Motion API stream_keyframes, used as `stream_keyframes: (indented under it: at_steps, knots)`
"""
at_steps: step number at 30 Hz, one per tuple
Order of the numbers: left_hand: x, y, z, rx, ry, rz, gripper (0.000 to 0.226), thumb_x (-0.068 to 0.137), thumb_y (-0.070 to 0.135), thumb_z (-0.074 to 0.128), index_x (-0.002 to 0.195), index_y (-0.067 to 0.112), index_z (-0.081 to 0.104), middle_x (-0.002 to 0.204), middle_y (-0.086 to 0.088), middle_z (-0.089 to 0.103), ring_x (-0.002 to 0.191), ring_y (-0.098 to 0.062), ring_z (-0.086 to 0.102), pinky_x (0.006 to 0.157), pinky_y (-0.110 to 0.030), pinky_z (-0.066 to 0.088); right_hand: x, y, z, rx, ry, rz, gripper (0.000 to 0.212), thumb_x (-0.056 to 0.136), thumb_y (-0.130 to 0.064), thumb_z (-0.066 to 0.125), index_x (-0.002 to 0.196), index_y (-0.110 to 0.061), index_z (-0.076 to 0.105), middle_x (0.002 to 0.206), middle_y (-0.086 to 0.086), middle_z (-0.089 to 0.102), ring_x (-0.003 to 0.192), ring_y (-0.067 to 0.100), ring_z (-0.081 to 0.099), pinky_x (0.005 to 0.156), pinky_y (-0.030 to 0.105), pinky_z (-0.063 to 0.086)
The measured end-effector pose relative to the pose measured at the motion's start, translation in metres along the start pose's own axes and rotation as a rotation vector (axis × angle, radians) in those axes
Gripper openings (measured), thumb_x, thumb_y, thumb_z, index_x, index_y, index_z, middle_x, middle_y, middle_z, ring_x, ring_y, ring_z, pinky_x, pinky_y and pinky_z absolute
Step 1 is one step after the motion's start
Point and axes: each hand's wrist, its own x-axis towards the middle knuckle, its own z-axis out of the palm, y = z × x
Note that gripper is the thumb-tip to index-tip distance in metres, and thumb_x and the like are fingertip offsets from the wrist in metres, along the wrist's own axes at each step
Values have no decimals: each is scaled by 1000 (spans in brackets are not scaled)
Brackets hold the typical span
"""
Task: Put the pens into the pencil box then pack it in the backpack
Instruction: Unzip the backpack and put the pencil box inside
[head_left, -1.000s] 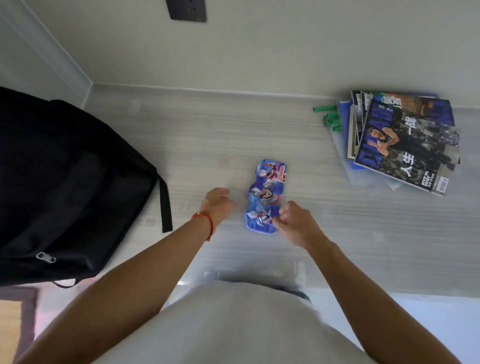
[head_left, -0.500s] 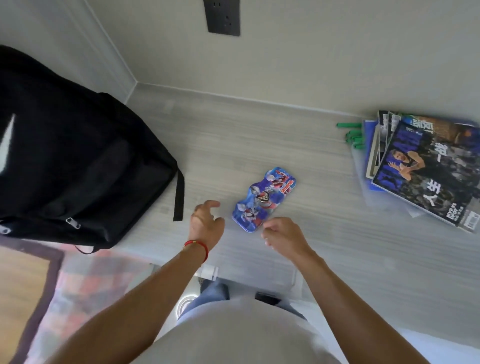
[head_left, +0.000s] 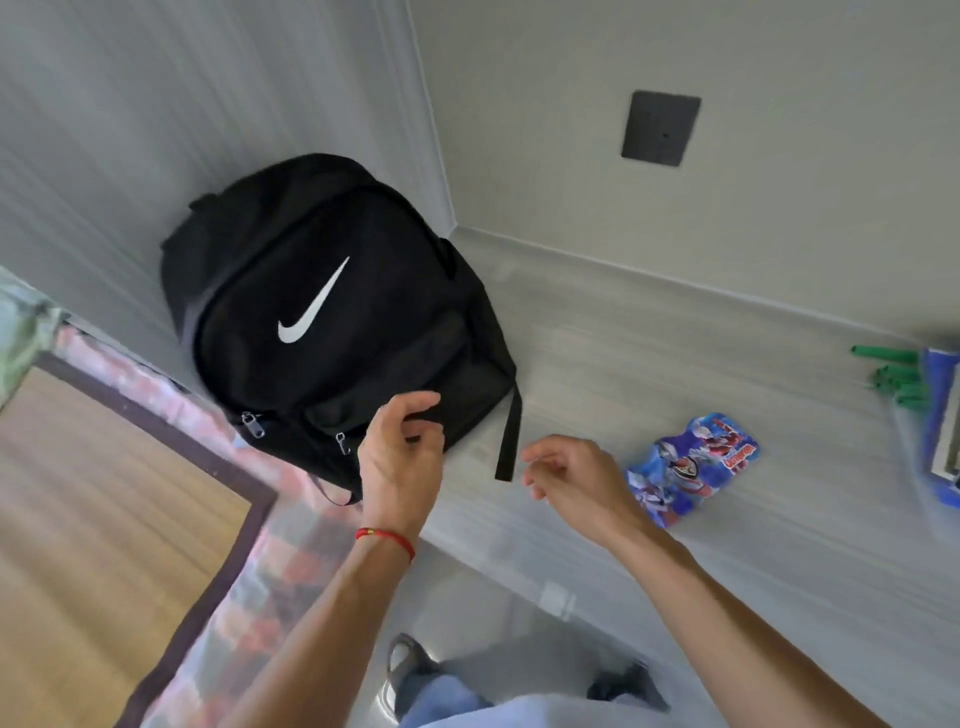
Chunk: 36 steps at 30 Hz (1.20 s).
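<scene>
A black backpack (head_left: 322, 312) with a white swoosh stands on the left end of the grey table (head_left: 649, 374), in the wall corner, its zips shut. My left hand (head_left: 400, 457) rests against its lower front pocket, fingers curled on the fabric edge. My right hand (head_left: 576, 478) hovers over the table with loose, parted fingers and holds nothing. The blue printed pencil box (head_left: 691, 467) lies shut on the table just right of my right hand. Several green pens (head_left: 893, 374) lie at the far right.
A stack of magazines (head_left: 943, 415) is cut off at the right edge. A dark wall plate (head_left: 660, 127) sits above the table. A patterned rug (head_left: 270, 571) and wood floor (head_left: 93, 519) lie to the left; my feet stand below the table edge.
The view has swung left toward the backpack. Both hands have left the pencil box; my left hand has reached the backpack's front, and my right hand has moved left of the box.
</scene>
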Motion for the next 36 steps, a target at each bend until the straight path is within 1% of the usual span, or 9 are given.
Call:
stream_keyframes:
  at_steps: [3, 8, 10, 13, 17, 24, 29, 33, 36]
  knots:
    - [26, -13, -52, -47, 39, 107, 40, 78, 0, 50, 98, 29, 66, 92, -1, 72, 82, -9, 70, 73, -17, 54, 2, -47, 49, 9, 16, -104, 22, 87, -16, 59, 97, -29, 74, 83, -7, 77, 74, 5, 72, 75, 22, 57]
    - [56, -74, -139, -101, 89, 175, 29, 71, 4, 50, 82, 27, 64, 80, 1, 69, 76, -18, 69, 71, -33, 56, 9, -115, 154, -29, 14, -233, 22, 90, -16, 58, 102, -26, 74, 87, -9, 76, 76, 3, 71, 79, 21, 58]
    - [71, -103, -169, -72, 145, 160, 32, 72, -3, 53, 77, 28, 60, 78, 4, 67, 73, -19, 67, 68, -28, 54, 12, -136, 193, -44, 18, -258, 22, 90, -17, 57, 101, -26, 74, 86, -13, 76, 77, -1, 70, 78, 17, 57]
    - [93, -130, -191, -68, 59, 78, 40, 72, -8, 56, 85, 30, 56, 90, 3, 65, 78, -17, 66, 61, -19, 53, 22, -162, 237, -60, 105, -263, 21, 88, -24, 63, 106, -24, 72, 96, -12, 76, 89, -1, 69, 85, 20, 56]
    - [103, -140, -190, -31, -84, 106, 43, 73, -4, 65, 107, 21, 56, 107, -3, 61, 87, -17, 65, 72, -34, 59, 33, -182, 268, -2, 235, -154, 25, 84, -34, 74, 104, -20, 69, 94, -9, 76, 86, 8, 72, 84, 33, 60]
    - [109, -135, -199, 78, -108, 300, 35, 79, 3, 68, 108, 19, 57, 105, 1, 56, 76, -2, 62, 73, -32, 56, 27, -187, 279, -285, 514, -279, 10, 90, -23, 69, 95, -16, 63, 88, -4, 71, 76, 15, 69, 72, 34, 58]
    - [122, -105, -209, 64, -122, 537, 50, 72, 13, 73, 115, 23, 51, 100, 4, 48, 74, -8, 53, 64, -18, 49, 14, -194, 252, -486, 551, -577, 11, 96, -14, 64, 86, -12, 63, 82, 0, 60, 70, 19, 58, 65, 32, 51]
    - [135, -76, -212, 126, -162, 685, 67, 69, 15, 70, 130, 22, 45, 112, 5, 40, 93, -9, 47, 78, -22, 51, 10, -209, 218, -596, 608, -720, 9, 98, -17, 62, 91, -16, 67, 86, -4, 63, 79, 20, 60, 73, 38, 49]
    - [141, -58, -212, 215, -134, 781, 70, 72, 29, 68, 137, 24, 41, 125, 3, 42, 111, -15, 41, 96, -24, 40, 10, -227, 201, -600, 632, -798, 12, 102, -21, 54, 95, -17, 63, 92, -6, 61, 83, 18, 57, 75, 38, 48]
